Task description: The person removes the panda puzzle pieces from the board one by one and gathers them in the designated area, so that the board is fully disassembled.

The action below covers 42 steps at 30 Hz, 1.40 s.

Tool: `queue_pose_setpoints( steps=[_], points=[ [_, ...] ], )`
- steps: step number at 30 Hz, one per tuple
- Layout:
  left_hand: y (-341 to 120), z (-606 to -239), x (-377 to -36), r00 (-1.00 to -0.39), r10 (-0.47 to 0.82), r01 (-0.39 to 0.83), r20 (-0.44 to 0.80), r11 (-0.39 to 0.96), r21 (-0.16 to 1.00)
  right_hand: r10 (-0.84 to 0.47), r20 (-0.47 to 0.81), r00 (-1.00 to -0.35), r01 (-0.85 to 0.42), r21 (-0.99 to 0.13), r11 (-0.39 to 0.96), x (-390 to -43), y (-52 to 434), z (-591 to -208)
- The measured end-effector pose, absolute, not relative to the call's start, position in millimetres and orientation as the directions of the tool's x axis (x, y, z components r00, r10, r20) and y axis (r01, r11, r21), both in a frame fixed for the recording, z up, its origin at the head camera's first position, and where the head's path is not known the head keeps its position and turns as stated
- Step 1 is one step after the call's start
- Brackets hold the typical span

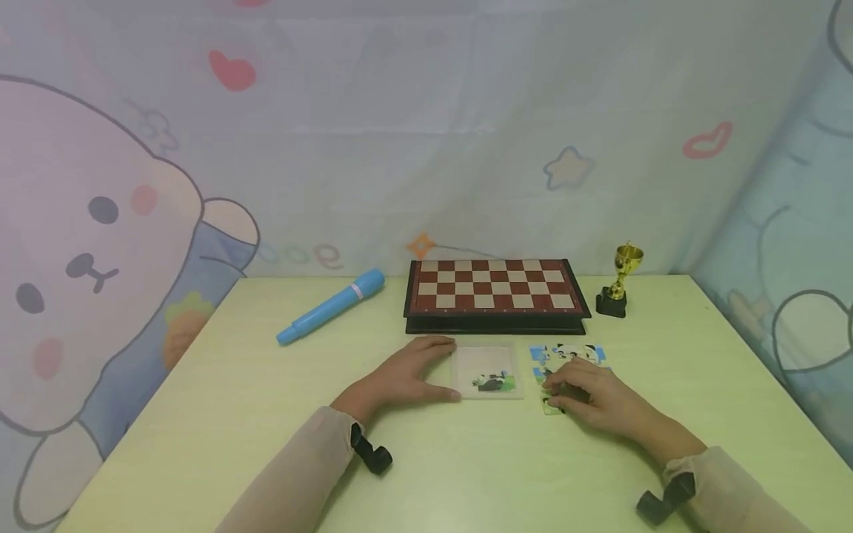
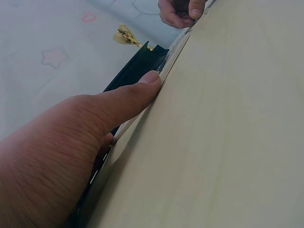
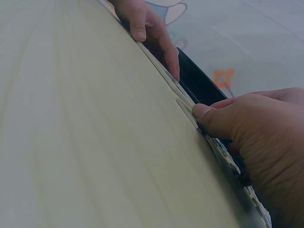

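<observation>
A clear square puzzle tray (image 1: 486, 366) lies on the table, with a few panda-picture pieces (image 1: 493, 381) joined in its near right corner. My left hand (image 1: 403, 374) spans the tray's left side, its nearly straight thumb at the near corner and fingers at the far corner. To the right, several loose jigsaw pieces (image 1: 569, 352) with blue, green and panda print lie flat, partly hidden by my right hand (image 1: 596, 396). Its thumb and index finger pinch at a puzzle piece (image 3: 187, 114) low over the table; most of their grip is hidden.
Behind the tray stands a folded chessboard box (image 1: 496, 296). A small gold trophy cup (image 1: 623, 274) on a black base is at its right. A blue toy microphone-like stick (image 1: 329, 307) lies at the left. A printed cloth backdrop (image 1: 400, 133) closes off the table's far edge.
</observation>
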<state>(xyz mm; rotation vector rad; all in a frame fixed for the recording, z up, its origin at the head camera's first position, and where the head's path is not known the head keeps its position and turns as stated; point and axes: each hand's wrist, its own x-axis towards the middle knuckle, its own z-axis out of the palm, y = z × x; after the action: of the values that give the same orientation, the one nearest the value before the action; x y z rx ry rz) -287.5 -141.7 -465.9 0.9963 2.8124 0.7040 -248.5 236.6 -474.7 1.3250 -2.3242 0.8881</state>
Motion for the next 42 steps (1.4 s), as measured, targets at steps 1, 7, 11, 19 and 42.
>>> queue_pose_setpoints(
  steps=[1,7,11,19,42],
  points=[
    [-141.7,-466.1,-287.8,-0.786,0.613,0.578,0.079,0.682,0.448,-0.654,0.554,-0.515,-0.857,-0.357,0.372,-248.8,236.6,-474.7],
    [-142.4,-467.0,-287.5,-0.786,0.612,0.579,0.084,0.683,0.445,-0.648,0.57,-0.505,-0.863,-0.357,0.358,-248.8,234.7,-476.9],
    [-142.4,-466.1,-286.1,-0.786,0.612,0.577,0.083,0.68,0.452,-0.645,0.553,-0.528,-0.849,-0.364,0.383,-248.0,234.6,-474.2],
    [-141.0,-464.5,-286.3,-0.782,0.617,0.588,0.089,0.683,0.432,-0.617,0.609,-0.499,-0.867,-0.361,0.344,-250.5,230.3,-473.6],
    [-141.5,-463.8,-285.5,-0.786,0.612,0.581,0.085,0.687,0.437,-0.637,0.45,-0.625,-0.777,-0.282,0.563,-271.9,150.1,-472.5]
  ],
)
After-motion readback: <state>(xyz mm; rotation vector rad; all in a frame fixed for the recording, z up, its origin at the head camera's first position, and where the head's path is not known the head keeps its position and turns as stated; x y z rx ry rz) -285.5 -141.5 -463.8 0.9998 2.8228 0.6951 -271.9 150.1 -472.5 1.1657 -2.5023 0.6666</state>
